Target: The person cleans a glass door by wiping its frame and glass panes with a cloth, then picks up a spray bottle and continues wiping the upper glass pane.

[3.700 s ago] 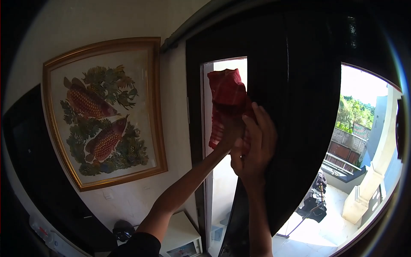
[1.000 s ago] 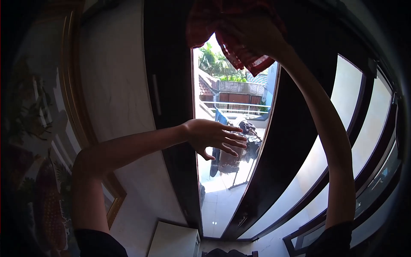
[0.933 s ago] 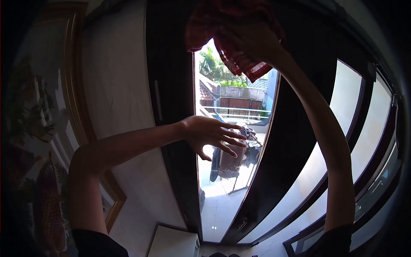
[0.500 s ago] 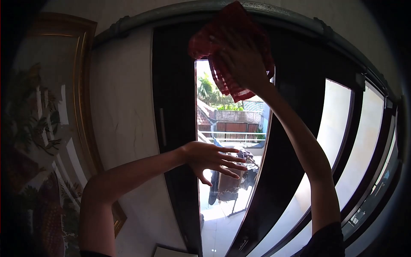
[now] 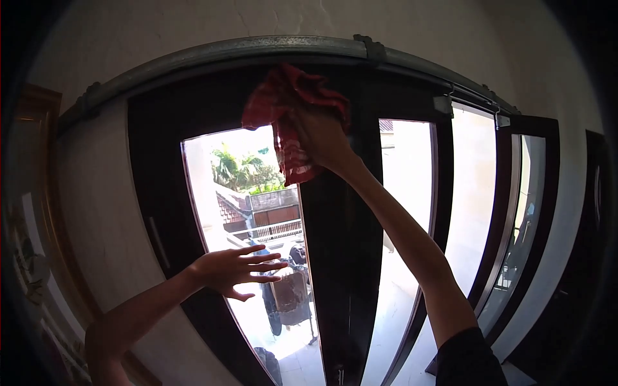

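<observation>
A red cloth (image 5: 293, 96) with paler stripes lies bunched against the upper part of a dark door frame (image 5: 335, 238). Over it is my right hand (image 5: 322, 138), raised high and pressing the cloth to the frame near the top corner of the glass. The cloth's lower end hangs over the bright pane, and it hides part of my fingers. Lower down, my left hand (image 5: 235, 270) has its fingers spread in front of the glass pane (image 5: 206, 193). It holds nothing; whether it touches the glass I cannot tell.
A grey metal rail (image 5: 257, 46) runs above the folding door panels. Further panels (image 5: 473, 193) stand angled at the right. At the left hangs a gold-edged picture frame (image 5: 48, 174). Through the glass show plants, a wall and a dark-covered object (image 5: 291, 296) outside.
My view has turned to the right, so more door panels show. My right hand and the cloth now sit lower and further left in view. The left hand stays spread.
</observation>
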Demonstrator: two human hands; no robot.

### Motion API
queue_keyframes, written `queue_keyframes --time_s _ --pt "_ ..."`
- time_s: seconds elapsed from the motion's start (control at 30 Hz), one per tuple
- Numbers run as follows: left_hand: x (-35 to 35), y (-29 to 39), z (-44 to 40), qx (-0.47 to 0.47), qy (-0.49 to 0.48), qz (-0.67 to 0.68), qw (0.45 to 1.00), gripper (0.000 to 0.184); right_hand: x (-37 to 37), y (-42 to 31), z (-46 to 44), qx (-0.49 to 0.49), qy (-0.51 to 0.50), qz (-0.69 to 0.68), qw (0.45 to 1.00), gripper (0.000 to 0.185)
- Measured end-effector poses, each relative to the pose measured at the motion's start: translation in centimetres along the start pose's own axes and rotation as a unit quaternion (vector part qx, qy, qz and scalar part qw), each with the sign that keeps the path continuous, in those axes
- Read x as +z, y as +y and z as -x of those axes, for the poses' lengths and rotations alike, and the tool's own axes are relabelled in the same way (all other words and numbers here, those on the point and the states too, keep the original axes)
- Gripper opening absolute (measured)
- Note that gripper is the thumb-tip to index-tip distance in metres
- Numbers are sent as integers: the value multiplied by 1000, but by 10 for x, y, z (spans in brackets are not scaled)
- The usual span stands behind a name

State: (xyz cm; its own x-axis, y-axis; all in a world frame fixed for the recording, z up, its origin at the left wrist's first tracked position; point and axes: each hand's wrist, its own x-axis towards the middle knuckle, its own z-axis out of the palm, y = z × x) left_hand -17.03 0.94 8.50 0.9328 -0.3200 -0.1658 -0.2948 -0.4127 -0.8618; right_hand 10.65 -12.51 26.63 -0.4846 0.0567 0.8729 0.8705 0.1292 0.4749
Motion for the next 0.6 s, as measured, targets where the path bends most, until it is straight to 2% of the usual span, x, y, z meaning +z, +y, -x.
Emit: queue_keyframes --time_s 0.03,0.07,0.1,0.17,0.2,0.27,0.3,0.33,0.37,0.4,0.43,0.47,0.6 --pt "-2 0 0 -1 49 -90 995 79 0 2 28 22 49 59 997 57" --pt "-9 -2 3 -16 81 -115 990 68 -1 -3 55 44 96 117 987 59" --pt "-15 -8 4 -72 144 -106 981 63 -4 -16 80 45 94 128 986 59" --pt "-42 -41 1 -185 251 -83 947 52 -7 -36 112 55 -6 104 993 60" --pt "-65 -68 -6 -243 294 -66 922 48 -8 -36 108 57 -7 109 992 60" --pt "-106 -119 -29 -344 381 -103 852 54 -12 -37 78 203 -41 -63 976 60" --pt "-124 -138 -39 -381 407 -74 827 55 -17 -37 55 203 -41 -63 976 60" --pt "-136 -154 -47 -417 430 -43 800 56 -23 -35 29 282 -49 -111 952 60" --pt "-134 -168 -55 -417 428 -40 801 56 -22 -33 14 359 -59 -158 918 59" --pt "-121 -181 -66 -449 459 -56 765 56 -8 -26 15 363 -61 -161 916 59" --pt "-106 -189 -76 -480 489 -75 724 56 11 -15 20 243 43 36 968 60" --pt "-89 -191 -84 -498 491 -77 711 57 22 -9 23 106 145 230 956 61" --pt "-70 -172 -100 -535 488 -78 686 66 29 -56 72 120 119 263 950 62"
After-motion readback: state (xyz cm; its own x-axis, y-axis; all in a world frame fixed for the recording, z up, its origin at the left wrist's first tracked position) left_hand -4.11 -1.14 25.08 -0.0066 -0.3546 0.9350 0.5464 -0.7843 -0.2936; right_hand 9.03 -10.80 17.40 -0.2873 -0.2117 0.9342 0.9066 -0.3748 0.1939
